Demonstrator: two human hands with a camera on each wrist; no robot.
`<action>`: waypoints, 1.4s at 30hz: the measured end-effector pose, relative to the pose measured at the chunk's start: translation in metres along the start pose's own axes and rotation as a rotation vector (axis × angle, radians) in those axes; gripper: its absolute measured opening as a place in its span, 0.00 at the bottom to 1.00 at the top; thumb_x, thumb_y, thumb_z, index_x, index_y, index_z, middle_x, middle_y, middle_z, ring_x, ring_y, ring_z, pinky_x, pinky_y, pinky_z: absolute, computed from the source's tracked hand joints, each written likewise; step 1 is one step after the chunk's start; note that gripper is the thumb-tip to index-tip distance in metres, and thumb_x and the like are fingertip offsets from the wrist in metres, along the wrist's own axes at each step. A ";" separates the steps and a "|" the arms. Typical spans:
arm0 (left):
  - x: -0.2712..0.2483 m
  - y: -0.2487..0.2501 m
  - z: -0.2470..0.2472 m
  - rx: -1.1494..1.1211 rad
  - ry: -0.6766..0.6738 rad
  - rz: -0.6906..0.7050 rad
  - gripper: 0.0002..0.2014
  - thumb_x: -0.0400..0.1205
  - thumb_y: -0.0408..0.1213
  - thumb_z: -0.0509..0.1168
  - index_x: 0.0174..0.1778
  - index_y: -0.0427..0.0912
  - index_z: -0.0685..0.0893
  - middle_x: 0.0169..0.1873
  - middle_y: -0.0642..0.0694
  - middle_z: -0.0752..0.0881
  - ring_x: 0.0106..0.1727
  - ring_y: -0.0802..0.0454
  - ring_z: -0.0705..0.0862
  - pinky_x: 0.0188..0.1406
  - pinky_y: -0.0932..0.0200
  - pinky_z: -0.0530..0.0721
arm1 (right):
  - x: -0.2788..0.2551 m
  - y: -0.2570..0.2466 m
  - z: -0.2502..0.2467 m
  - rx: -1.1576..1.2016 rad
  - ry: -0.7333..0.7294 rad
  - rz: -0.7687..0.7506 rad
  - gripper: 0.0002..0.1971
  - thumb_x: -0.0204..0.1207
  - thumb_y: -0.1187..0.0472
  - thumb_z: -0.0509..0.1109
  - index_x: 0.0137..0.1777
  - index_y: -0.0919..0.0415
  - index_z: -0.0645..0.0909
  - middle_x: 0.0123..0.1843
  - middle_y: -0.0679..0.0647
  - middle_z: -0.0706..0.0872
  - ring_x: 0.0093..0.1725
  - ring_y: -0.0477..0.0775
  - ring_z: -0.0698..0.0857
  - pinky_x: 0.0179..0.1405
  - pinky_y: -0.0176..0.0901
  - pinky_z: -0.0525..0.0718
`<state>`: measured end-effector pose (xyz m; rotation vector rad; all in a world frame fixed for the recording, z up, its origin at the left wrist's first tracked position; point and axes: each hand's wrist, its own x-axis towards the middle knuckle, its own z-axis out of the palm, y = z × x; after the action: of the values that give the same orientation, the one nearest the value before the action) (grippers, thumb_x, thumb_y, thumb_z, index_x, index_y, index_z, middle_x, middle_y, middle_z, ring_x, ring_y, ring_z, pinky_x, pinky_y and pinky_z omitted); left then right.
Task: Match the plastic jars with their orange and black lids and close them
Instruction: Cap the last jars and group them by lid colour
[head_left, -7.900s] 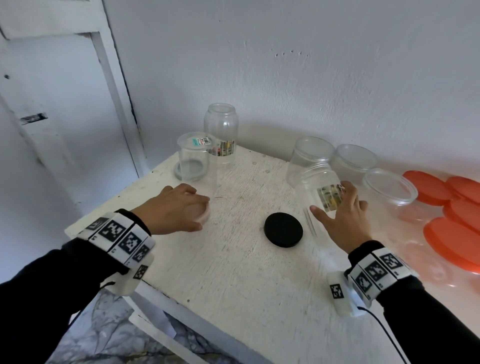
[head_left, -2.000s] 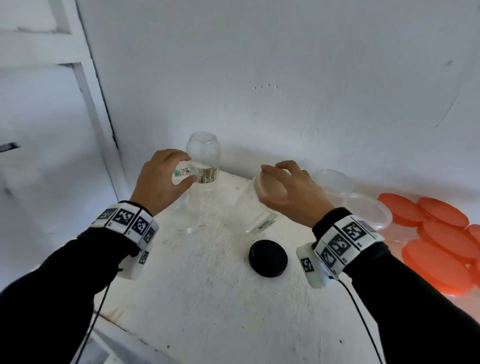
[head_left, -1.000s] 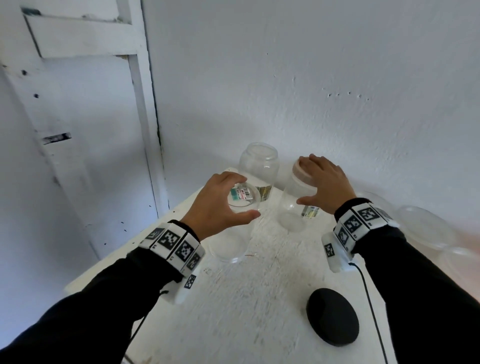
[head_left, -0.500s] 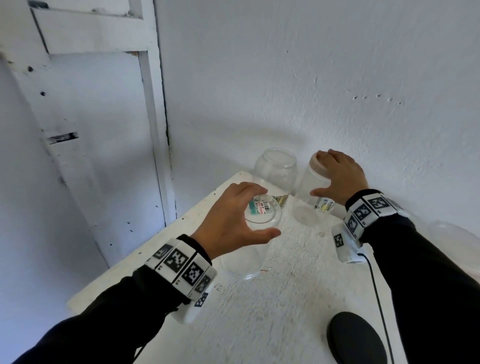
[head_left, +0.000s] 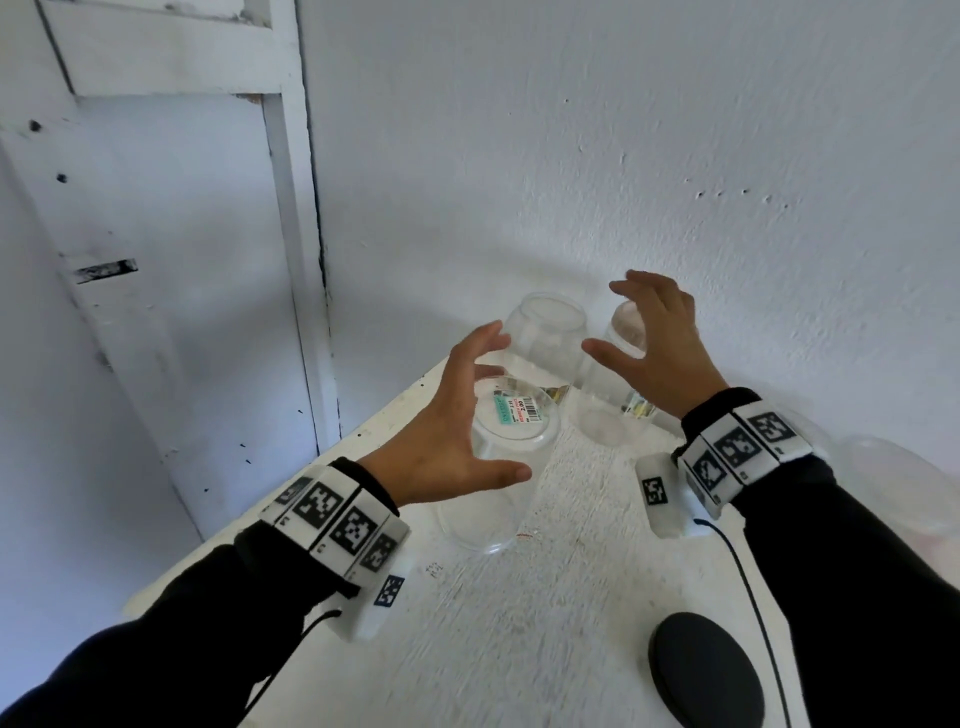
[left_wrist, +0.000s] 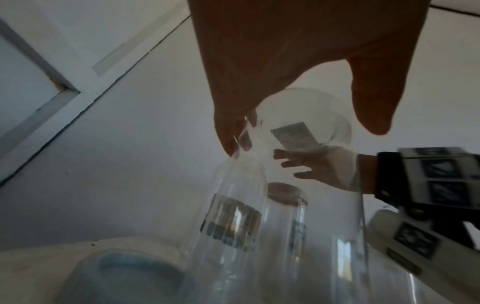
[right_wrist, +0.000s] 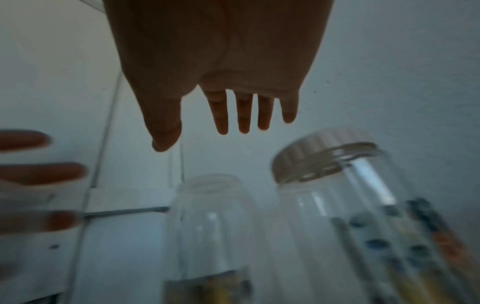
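My left hand (head_left: 498, 405) hovers open, fingers spread, just over a clear jar (head_left: 498, 467) with a price sticker on its top face; in the left wrist view the hand (left_wrist: 302, 139) is spread above that jar (left_wrist: 306, 127). My right hand (head_left: 605, 317) is open above a clear jar (head_left: 618, 395) closed with a pale lid (head_left: 626, 322); the right wrist view shows straight fingers (right_wrist: 223, 123) clear of the lid (right_wrist: 324, 154). An open lidless jar (head_left: 550, 338) stands behind, by the wall. A black lid (head_left: 704, 670) lies near the table's front right.
The white table (head_left: 519, 623) ends at a left edge beside a white door frame (head_left: 306, 234). The wall is close behind the jars. Clear containers (head_left: 893, 483) sit at the right edge. In the left wrist view a bluish round dish (left_wrist: 135, 273) lies on the table.
Both hands have let go: the left released the stickered jar, the right lifted off the pale lid, and their fingers have spread. The view has tilted slightly.
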<state>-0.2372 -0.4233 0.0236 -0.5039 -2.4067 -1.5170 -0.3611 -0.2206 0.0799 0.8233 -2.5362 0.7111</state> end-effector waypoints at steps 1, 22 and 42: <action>0.001 0.000 -0.003 -0.034 -0.022 -0.001 0.58 0.60 0.51 0.77 0.76 0.57 0.41 0.76 0.57 0.54 0.74 0.66 0.61 0.63 0.83 0.62 | -0.005 -0.012 -0.001 0.045 -0.026 -0.045 0.32 0.70 0.50 0.74 0.72 0.60 0.71 0.73 0.56 0.69 0.71 0.55 0.67 0.70 0.48 0.65; -0.017 -0.028 -0.004 -0.059 -0.228 -0.340 0.32 0.67 0.35 0.79 0.64 0.48 0.72 0.59 0.59 0.78 0.59 0.68 0.78 0.49 0.73 0.78 | -0.063 -0.088 -0.010 -0.115 -0.614 -0.212 0.48 0.68 0.50 0.77 0.80 0.37 0.49 0.82 0.45 0.53 0.76 0.53 0.59 0.70 0.55 0.73; 0.015 0.036 0.105 -0.036 -0.036 -0.035 0.30 0.72 0.36 0.75 0.67 0.45 0.70 0.61 0.51 0.75 0.60 0.57 0.75 0.51 0.69 0.75 | -0.183 -0.005 -0.147 -0.193 -0.043 0.319 0.39 0.61 0.54 0.82 0.71 0.56 0.67 0.69 0.50 0.69 0.63 0.52 0.73 0.56 0.43 0.76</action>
<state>-0.2387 -0.3120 0.0144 -0.5025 -2.4311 -1.5822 -0.1915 -0.0611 0.1098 0.3775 -2.7536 0.5330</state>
